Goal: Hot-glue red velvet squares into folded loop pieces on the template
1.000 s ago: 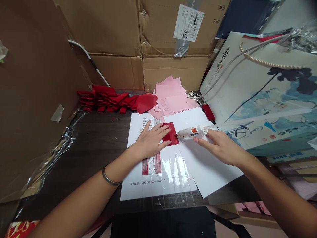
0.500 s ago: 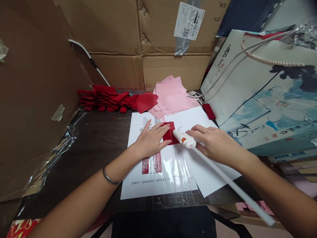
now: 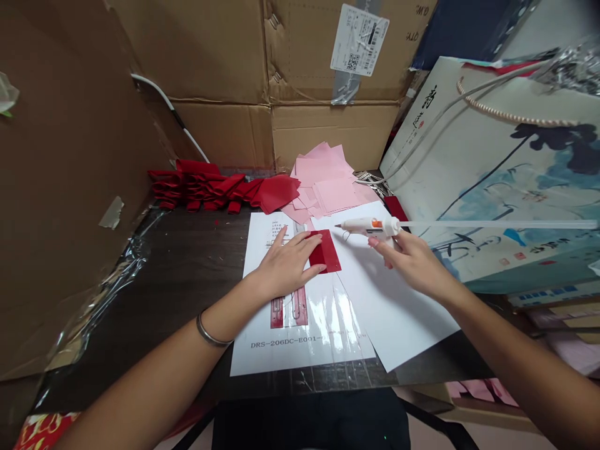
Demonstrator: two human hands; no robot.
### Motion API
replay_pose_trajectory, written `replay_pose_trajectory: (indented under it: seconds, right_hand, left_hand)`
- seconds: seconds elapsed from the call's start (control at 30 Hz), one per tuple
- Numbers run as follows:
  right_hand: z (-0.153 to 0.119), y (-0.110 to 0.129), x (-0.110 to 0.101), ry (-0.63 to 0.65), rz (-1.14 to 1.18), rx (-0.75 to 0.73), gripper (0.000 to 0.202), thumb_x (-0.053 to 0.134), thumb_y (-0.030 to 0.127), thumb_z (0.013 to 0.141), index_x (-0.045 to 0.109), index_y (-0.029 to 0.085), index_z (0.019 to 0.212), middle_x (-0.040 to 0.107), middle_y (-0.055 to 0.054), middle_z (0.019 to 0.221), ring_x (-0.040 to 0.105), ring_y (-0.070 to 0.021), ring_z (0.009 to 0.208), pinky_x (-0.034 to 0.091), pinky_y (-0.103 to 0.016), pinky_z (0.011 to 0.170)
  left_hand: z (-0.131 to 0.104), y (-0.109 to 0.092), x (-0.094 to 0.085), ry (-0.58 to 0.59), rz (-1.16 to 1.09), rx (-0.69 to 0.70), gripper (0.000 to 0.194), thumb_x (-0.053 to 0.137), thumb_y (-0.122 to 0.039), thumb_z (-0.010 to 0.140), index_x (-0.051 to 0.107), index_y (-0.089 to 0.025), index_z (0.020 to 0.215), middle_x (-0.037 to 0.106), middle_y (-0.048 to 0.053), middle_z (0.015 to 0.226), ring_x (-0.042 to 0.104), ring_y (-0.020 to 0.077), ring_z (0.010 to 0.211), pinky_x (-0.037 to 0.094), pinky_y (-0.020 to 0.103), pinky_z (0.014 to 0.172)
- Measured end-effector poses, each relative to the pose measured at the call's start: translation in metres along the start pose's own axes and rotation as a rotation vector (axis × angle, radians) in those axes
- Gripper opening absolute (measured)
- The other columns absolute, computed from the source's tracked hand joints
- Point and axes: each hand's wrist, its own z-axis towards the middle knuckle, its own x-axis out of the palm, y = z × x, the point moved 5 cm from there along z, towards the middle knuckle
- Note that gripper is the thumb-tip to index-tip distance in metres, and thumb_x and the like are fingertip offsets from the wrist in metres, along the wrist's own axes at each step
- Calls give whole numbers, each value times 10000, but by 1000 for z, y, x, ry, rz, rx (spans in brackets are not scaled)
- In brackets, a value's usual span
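My left hand (image 3: 291,261) lies with fingers spread, its fingertips pressing the left side of a small red piece (image 3: 329,251) that looks like cloth or card. That piece rests on the white printed sheet (image 3: 262,356), which has clear tape over it. To its right, my right hand (image 3: 410,259) is closed around the handle of a white hot glue gun (image 3: 375,226). The gun's nozzle points left, above a second white sheet (image 3: 398,312) and apart from the red piece. A long translucent glue stick (image 3: 497,224) sticks out of its back.
Behind the sheets are loose pink paper pieces (image 3: 325,181) and a row of folded red pieces (image 3: 201,186). Metal clips (image 3: 372,180) lie beside a large painted paper bag (image 3: 510,169) at right. Cardboard walls (image 3: 210,56) enclose the back and left. A grey cable (image 3: 422,134) crosses the bag.
My right hand has lifted the glue gun off the red piece and turned it, so its glue stick now points right instead of toward me. My left hand has stayed in place.
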Motion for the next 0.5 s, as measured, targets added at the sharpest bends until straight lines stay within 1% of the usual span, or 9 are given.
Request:
replay_pose_trajectory:
  seconds: [0.03,0.07,0.1,0.2,0.27,0.33,0.43,0.5]
  right_hand:
    - [2,-10,3,-31,67,77,422,427,535,938,684,206,999,609,-26,650,535,-180,560,412,-320,553]
    - [4,-20,7,-62,124,144,452,446,566,917,687,190,983,598,-27,635,542,-187,567,415,-327,549]
    - [5,-28,11,-97,169,190,473,465,586,898,687,175,974,612,-38,661,561,-197,597,426,-337,563]
    - [9,-39,21,-162,229,208,479,477,578,888,679,170,1036,681,-86,869,617,-238,781,463,-391,697]
    - [11,-40,24,-189,224,206,468,481,560,888,673,175,1073,689,-100,955,621,-255,859,462,-420,766]
    - [11,-38,24,-190,193,226,463,489,560,882,675,180,1071,688,-103,946,622,-263,850,467,-435,771]
    - [5,-31,20,-136,84,216,454,486,572,882,672,200,1064,680,-106,902,621,-278,812,479,-452,743]
    - [-4,-25,16,-115,0,180,470,490,574,880,643,204,1127,671,-131,1002,621,-309,894,483,-477,779]
  left_hand:
    - [0,0,0,3,2,2,570,363,-503,978,339,-192,1456,426,97,1508,297,239,1439,53,537,1198]
    - [0,1,1,4,4,4,564,360,-502,978,349,-191,1450,428,96,1507,293,241,1442,53,541,1197]
    - [0,1,1,3,5,6,561,358,-503,978,356,-192,1445,427,96,1508,292,242,1442,54,545,1196]
    - [0,1,1,-10,-3,14,551,354,-507,978,368,-203,1437,431,95,1505,301,243,1438,54,549,1194]
    - [0,1,1,-19,-10,19,546,356,-505,978,368,-210,1436,434,94,1503,306,243,1435,52,547,1195]
    - [0,1,0,-15,-10,20,546,356,-504,980,365,-206,1437,434,92,1504,306,241,1436,54,547,1195]
    - [0,1,0,-7,-3,17,541,352,-506,981,380,-198,1425,432,89,1506,307,240,1436,60,546,1195]
    - [0,1,0,-8,-1,13,543,353,-510,979,387,-196,1421,428,92,1508,302,241,1438,69,539,1197]
